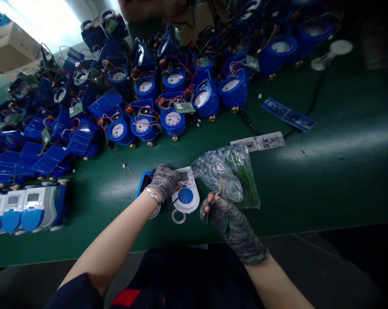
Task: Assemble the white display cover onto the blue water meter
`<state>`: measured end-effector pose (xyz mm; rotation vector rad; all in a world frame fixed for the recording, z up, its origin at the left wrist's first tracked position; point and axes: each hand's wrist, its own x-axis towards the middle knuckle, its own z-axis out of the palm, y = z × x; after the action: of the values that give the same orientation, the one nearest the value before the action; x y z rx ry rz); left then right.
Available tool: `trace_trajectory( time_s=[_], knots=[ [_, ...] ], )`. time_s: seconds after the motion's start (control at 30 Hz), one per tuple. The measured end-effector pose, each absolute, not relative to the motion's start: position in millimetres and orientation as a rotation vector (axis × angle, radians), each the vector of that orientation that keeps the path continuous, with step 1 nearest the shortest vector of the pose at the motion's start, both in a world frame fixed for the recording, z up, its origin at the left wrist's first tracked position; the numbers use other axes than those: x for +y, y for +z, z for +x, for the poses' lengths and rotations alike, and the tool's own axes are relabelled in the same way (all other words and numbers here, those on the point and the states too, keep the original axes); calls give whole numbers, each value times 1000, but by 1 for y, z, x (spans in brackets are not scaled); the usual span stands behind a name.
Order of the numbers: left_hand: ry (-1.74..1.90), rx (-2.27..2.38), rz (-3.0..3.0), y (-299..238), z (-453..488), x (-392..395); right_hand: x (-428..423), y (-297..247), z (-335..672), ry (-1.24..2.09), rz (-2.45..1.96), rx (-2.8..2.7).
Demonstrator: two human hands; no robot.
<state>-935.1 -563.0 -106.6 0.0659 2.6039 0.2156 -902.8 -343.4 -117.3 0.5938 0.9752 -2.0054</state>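
On the bench: white cover [186, 195] with blue button, long axis running away from the person, near edge.
Left hand [164, 181]: gloved, closed down on the cover's far-left corner, pinning it.
Right hand [224, 214]: just right of the cover, wrapped round pliers [221, 186], tip aimed away.
Bag [227, 174]: clear, touching the cover's right side.
Ring [178, 216]: just nearer than the cover.
Meters [142, 124]: blue heap, well beyond the cover.

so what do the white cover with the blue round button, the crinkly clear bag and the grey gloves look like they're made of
White cover with blue round button: looks like moulded plastic, smooth with a slight sheen.
Crinkly clear bag: thin plastic film, see-through, creased, with bright glints.
Grey gloves, on the left hand and right hand: likely knitted fabric, with a matte, speckled weave, cut off at the fingertips.
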Motion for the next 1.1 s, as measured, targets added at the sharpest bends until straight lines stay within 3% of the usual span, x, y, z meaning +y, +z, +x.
trace_trajectory(
  time_s=[0.23,0.4,0.47,0.57,0.83,1.1],
  knots=[
    [184,2725,-115,-101,-948,-577,-328,-133,-896,-1972,400,1157],
    [434,3350,-637,-79,-934,-620,-319,-135,-898,-1917,396,1272],
    [589,3295,-331,-74,-916,-623,-321,-132,-901,-1911,392,1236],
    [497,3041,29,-74,-890,-615,-331,-129,-905,-1952,347,1158],
    [347,2905,165,-94,-896,-616,-357,-118,-908,-1984,218,1148],
    [473,3257,167,-55,-863,-586,-356,-130,-911,-1802,111,1214]
  ],
)
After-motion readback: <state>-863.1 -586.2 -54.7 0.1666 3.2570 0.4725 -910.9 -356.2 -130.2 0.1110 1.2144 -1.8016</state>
